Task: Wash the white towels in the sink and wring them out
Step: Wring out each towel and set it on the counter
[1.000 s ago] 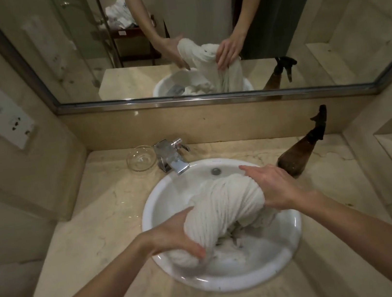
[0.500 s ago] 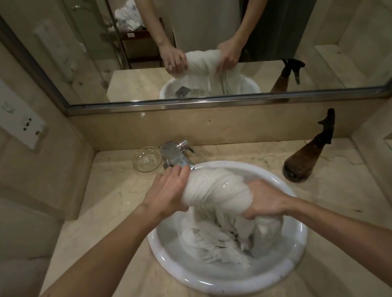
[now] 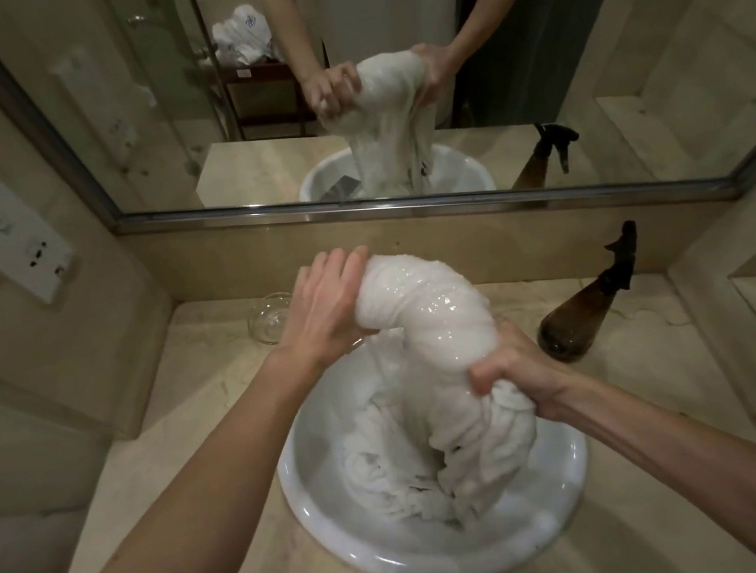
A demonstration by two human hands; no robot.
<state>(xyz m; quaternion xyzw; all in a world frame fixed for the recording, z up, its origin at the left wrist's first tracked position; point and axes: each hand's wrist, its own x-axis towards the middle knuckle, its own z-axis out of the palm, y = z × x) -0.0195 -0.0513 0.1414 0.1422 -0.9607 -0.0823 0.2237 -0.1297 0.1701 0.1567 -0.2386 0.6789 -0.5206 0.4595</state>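
My left hand [image 3: 320, 309] and right hand [image 3: 512, 374] both grip twisted towel [image 3: 424, 313] tight; its long axis runs upper-left to lower-right above sink [image 3: 334, 533].

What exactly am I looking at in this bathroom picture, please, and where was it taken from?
No machine is involved: a person wears a camera on the head, looking down at two bare arms. The left hand grips the far end of a wet, twisted white towel; the right hand grips its near end, fingers curled round it. They hold it above a round white sink, where more of the white cloth lies. On the stone counter stand a small glass bowl to the left and a brown spray bottle to the right. The mirror behind shows the same scene reflected.
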